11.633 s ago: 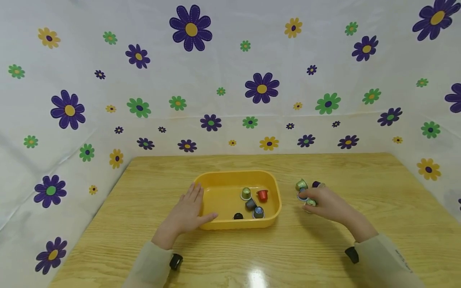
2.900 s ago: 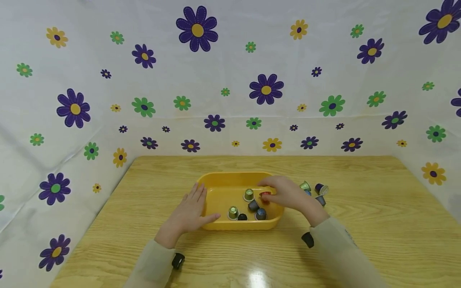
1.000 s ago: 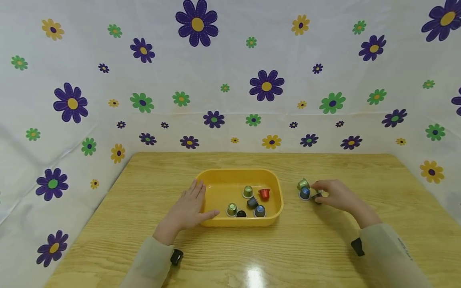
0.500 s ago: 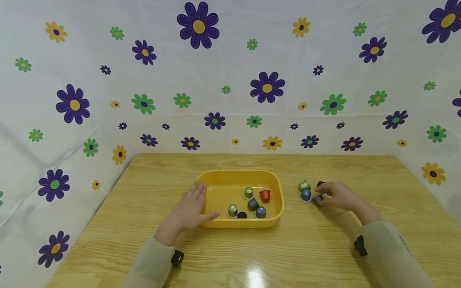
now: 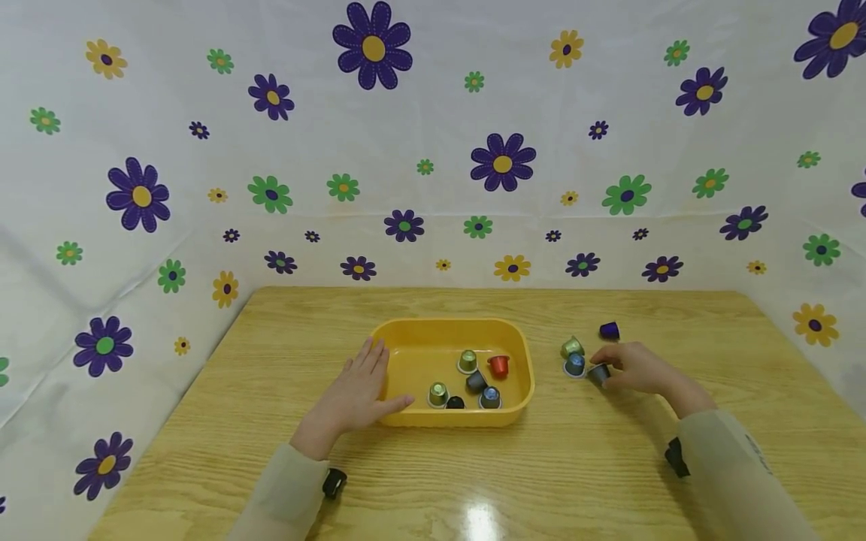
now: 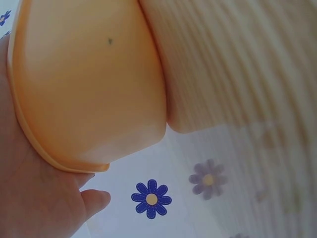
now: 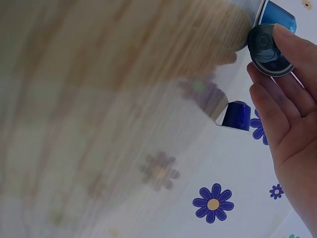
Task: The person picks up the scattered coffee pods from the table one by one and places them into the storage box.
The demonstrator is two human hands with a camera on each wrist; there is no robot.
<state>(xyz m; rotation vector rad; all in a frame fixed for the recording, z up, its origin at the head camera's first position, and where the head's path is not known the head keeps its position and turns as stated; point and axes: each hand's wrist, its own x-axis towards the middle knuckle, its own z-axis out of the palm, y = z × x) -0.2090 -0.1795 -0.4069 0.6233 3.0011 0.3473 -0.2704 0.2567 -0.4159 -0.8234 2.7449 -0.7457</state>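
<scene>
My left hand [image 5: 348, 398] rests with straight fingers on the left rim of a yellow tray [image 5: 446, 419]; the left wrist view shows the tray's outer wall [image 6: 99, 89] beside that hand. To the right of the tray, my right hand [image 5: 639, 370] pinches a grey coffee capsule [image 5: 598, 374] between thumb and fingers, low over the table. In the right wrist view the thumb lies on this dark capsule [image 7: 265, 47]. A blue capsule [image 5: 574, 365] and a green capsule [image 5: 572, 346] stand just left of it. A purple capsule [image 5: 610, 330] lies behind the hand.
Inside the tray are several capsules: a red one [image 5: 498, 366], green ones [image 5: 468, 361], a dark grey one [image 5: 476, 382], a blue-grey one [image 5: 490, 397] and a black one [image 5: 455, 403]. A flowered cloth [image 5: 433, 113] surrounds the wooden table [image 5: 473, 481].
Several seconds ago the right hand was over the tray; a green capsule was added there earlier. Lately the purple capsule has shifted back, away from the right hand. The left hand stays put.
</scene>
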